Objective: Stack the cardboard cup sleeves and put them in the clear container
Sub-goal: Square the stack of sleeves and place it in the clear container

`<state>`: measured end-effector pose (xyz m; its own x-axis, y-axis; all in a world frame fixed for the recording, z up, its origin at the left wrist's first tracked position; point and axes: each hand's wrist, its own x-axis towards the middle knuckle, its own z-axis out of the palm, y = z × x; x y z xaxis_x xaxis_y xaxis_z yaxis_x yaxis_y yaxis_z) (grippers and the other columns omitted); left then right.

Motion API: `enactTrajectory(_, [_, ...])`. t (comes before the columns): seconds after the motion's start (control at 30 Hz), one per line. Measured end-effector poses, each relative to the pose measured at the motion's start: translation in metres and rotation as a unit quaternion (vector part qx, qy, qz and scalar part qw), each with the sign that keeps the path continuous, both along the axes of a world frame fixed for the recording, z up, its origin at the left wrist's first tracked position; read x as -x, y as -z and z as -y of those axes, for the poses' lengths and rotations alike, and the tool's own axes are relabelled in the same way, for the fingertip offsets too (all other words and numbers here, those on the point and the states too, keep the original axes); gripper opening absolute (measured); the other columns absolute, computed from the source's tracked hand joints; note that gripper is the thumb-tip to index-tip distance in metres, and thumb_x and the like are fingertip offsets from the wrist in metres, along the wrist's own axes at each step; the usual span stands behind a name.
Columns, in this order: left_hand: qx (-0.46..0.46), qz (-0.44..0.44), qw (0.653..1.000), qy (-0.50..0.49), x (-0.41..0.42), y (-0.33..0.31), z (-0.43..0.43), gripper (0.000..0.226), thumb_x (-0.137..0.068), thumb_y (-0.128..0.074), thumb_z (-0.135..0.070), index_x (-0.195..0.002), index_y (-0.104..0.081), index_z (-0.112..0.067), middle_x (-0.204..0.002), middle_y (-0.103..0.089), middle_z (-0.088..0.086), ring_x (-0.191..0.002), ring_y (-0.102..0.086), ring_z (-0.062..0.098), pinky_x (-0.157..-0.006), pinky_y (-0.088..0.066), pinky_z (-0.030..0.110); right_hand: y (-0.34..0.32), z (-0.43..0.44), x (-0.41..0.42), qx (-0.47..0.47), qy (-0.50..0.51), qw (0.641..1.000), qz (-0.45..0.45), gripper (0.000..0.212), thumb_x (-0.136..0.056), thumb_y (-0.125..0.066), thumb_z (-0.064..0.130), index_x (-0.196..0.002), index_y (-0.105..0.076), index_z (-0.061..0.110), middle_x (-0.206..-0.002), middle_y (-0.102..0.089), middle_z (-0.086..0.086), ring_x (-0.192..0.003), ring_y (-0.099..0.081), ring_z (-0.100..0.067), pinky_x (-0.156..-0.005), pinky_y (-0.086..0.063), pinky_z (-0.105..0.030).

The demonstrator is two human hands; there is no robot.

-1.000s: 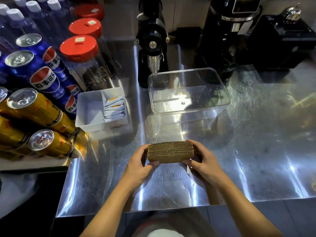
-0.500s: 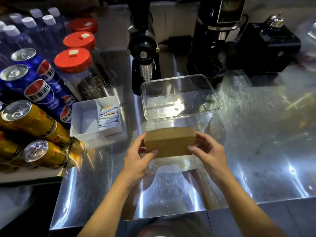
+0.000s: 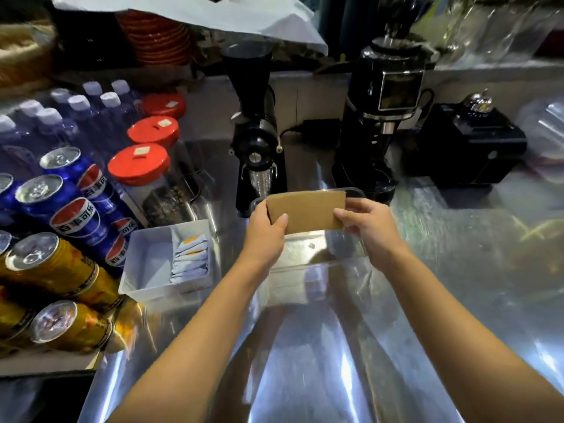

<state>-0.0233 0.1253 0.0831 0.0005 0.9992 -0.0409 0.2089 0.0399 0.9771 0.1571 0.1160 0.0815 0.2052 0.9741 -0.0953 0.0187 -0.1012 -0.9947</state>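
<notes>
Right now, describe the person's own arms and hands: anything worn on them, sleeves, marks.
Both forearms are bare up to the bottom edge of the picture; no sleeve shows. The left hand and the right hand wear no gloves, and no watch, bracelet or ring can be seen. No marks show. The nails look short and unpainted, though the picture is slightly blurred.
</notes>
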Motion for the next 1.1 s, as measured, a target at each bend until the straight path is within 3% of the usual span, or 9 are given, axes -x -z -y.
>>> enactTrajectory(0.1, [0.05,-0.066,0.997,-0.012,-0.012,0.009,-0.02,0.034,-0.092,-0.045,-0.014,-0.125,-0.044,-0.01,-0.124,-0.053,0.011,-0.112,-0.051,0.028,-0.097,-0.042,0.041,0.01,-0.023,-0.005,0.051,0.009,0.999,0.009,0.024,-0.076,-0.066,0.008,-0.1,-0.066,0.007,-0.076,-0.07,0.001,-0.066,-0.062,-0.01,-0.055,-0.043,-0.021])
enactTrajectory(0.2, [0.099,-0.09,0.991,-0.014,-0.021,0.022,-0.036,0.033,-0.093,-0.044,-0.016,-0.124,-0.043,-0.006,-0.126,-0.053,0.013,-0.11,-0.051,0.027,-0.095,-0.041,0.038,0.023,-0.041,-0.008,0.092,0.02,0.995,0.014,0.012,-0.077,-0.063,0.001,-0.072,-0.068,0.011,-0.045,-0.064,0.008,-0.042,-0.057,-0.002,-0.038,-0.039,-0.011])
enactTrajectory(0.3, [0.149,-0.092,0.984,-0.014,-0.027,0.036,-0.045,0.027,-0.091,-0.047,-0.016,-0.116,-0.049,-0.006,-0.119,-0.058,0.013,-0.1,-0.054,0.026,-0.085,-0.043,0.033,0.035,-0.052,-0.01,0.146,0.031,0.988,0.047,0.015,-0.078,-0.063,-0.001,-0.068,-0.062,0.01,-0.056,-0.06,-0.001,-0.05,-0.054,-0.012,-0.045,-0.04,-0.02])
enactTrajectory(0.47, [0.21,-0.099,0.972,-0.025,-0.034,0.052,-0.059,0.03,-0.09,-0.048,-0.015,-0.117,-0.049,-0.001,-0.118,-0.059,0.019,-0.104,-0.056,0.034,-0.091,-0.047,0.043,0.053,-0.063,-0.01,0.177,0.03,0.982,0.063,0.004,-0.081,-0.058,-0.003,-0.079,-0.062,-0.005,-0.073,-0.057,-0.012,-0.069,-0.053,-0.024,-0.056,-0.04,-0.03])
enactTrajectory(0.63, [0.23,-0.115,0.965,-0.052,-0.038,0.061,-0.068,0.029,-0.089,-0.051,-0.013,-0.114,-0.052,0.002,-0.116,-0.06,0.021,-0.104,-0.056,0.036,-0.09,-0.048,0.043,0.069,-0.08,-0.007,0.208,0.046,0.971,0.107,0.021,-0.078,-0.063,0.002,-0.061,-0.053,0.008,-0.069,-0.054,-0.011,-0.072,-0.053,-0.025,-0.071,-0.046,-0.041])
enactTrajectory(0.73, [0.237,-0.135,0.96,-0.064,-0.039,0.063,-0.074,0.03,-0.088,-0.053,-0.016,-0.113,-0.052,0.001,-0.116,-0.06,0.022,-0.104,-0.055,0.037,-0.09,-0.048,0.042,0.078,-0.086,-0.008,0.215,0.037,0.964,0.151,0.027,-0.077,-0.067,0.005,-0.054,-0.053,0.008,-0.056,-0.051,-0.005,-0.059,-0.048,-0.019,-0.068,-0.04,-0.036])
enactTrajectory(0.83, [0.236,-0.165,0.954,-0.078,-0.04,0.064,-0.076,0.028,-0.087,-0.052,-0.014,-0.112,-0.052,0.0,-0.115,-0.059,0.02,-0.101,-0.055,0.036,-0.08,-0.045,0.035,0.081,-0.086,-0.008,0.207,0.018,0.956,0.209,0.011,-0.078,-0.067,0.011,-0.073,-0.067,0.002,-0.068,-0.06,-0.01,-0.069,-0.053,-0.022,-0.067,-0.036,-0.028])
enactTrajectory(0.9, [0.236,-0.169,0.954,-0.08,-0.04,0.067,-0.077,0.027,-0.088,-0.051,-0.015,-0.112,-0.053,-0.001,-0.115,-0.059,0.019,-0.101,-0.055,0.035,-0.079,-0.043,0.035,0.083,-0.086,-0.008,0.202,0.016,0.953,0.226,0.014,-0.079,-0.066,0.014,-0.08,-0.069,0.0,-0.079,-0.066,-0.019,-0.078,-0.058,-0.027,-0.069,-0.038,-0.029])
enactTrajectory(1.1, [0.239,-0.204,0.945,-0.092,-0.044,0.063,-0.079,0.025,-0.086,-0.052,-0.013,-0.108,-0.055,0.0,-0.112,-0.063,0.02,-0.1,-0.057,0.036,-0.075,-0.042,0.033,0.08,-0.083,-0.007,0.184,0.005,0.932,0.313,0.023,-0.083,-0.061,0.021,-0.077,-0.066,-0.001,-0.089,-0.069,-0.024,-0.089,-0.061,-0.036,-0.067,-0.033,-0.029])
